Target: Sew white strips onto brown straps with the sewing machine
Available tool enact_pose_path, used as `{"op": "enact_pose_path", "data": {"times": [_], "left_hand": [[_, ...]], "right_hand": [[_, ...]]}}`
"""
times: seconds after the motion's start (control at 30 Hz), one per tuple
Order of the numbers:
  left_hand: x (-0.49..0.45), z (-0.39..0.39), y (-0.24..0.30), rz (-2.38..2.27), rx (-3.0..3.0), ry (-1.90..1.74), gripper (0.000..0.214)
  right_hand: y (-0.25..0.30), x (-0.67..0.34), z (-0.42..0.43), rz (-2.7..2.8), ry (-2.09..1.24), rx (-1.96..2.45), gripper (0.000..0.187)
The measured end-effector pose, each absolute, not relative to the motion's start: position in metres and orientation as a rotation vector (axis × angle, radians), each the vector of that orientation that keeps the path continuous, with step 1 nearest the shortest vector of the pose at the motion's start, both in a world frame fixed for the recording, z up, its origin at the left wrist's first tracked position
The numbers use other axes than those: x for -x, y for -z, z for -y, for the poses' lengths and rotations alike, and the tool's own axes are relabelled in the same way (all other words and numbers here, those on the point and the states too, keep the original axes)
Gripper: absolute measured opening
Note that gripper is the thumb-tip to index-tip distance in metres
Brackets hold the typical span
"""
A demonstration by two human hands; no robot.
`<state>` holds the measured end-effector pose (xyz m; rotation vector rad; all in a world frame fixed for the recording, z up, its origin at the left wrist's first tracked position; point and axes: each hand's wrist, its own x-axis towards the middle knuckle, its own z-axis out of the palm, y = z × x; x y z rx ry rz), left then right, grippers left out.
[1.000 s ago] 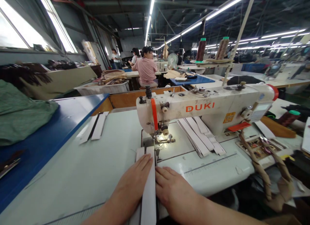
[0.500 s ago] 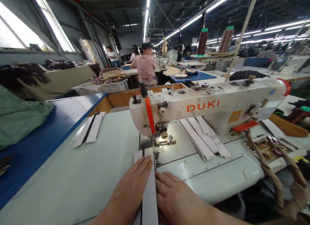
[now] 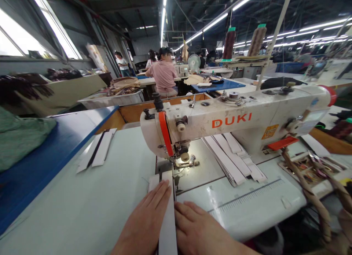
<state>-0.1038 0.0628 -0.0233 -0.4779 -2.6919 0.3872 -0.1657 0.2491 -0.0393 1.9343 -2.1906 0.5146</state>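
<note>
A long white strip runs from the bottom of the view toward the sewing machine, its far end just in front of the presser foot area. My left hand lies over the strip, fingers straight and together, fingertips near its far end. A second white piece with a dark band beside it shows just left of those fingertips. My right hand rests on the table along the strip's right edge, fingers extended with the tips touching the dark edge; its thumb is hidden.
More white strips lie stacked under the machine arm. Another pair of strips lies at left. A small parts tray with scissors stands at right, near a brown-wrapped lever. Behind sits a person in pink.
The view has shifted slightly, so the machine looks a little larger. Both hands keep about the same place along the strip, and their poses look nearly unchanged.
</note>
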Motion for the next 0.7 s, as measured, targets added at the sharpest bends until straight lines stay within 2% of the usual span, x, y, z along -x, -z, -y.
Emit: {"op": "enact_pose_path", "data": {"times": [0.7], "left_hand": [[0.104,-0.062,0.028,2.628,0.494,-0.416,0.045]], "right_hand": [[0.048,0.166,-0.246,2.05,-0.519,-1.824,0.025]]}}
